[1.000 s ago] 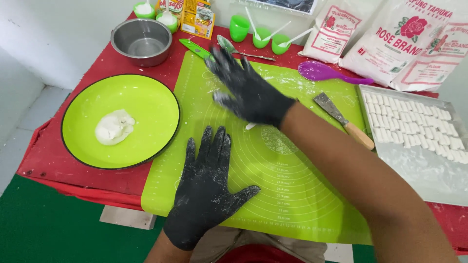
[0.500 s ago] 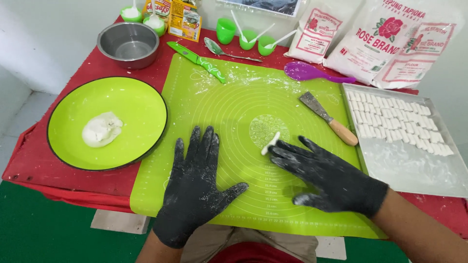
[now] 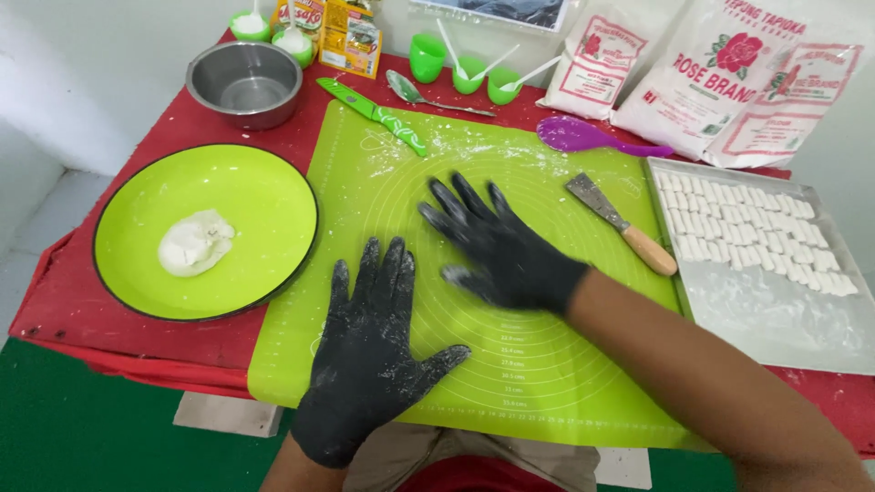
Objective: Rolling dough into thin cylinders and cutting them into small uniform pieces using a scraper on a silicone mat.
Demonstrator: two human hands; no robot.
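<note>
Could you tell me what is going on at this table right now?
A person in black gloves has both hands flat on a green silicone mat. The left hand rests near the front edge; the right hand presses mid-mat. A dough lump sits on the green plate, and small cut pieces fill the metal tray.

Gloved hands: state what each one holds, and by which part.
Nothing is held. The left hand lies flat, fingers spread, on the green mat. The right hand also presses palm-down on it; any dough beneath is hidden.
</note>
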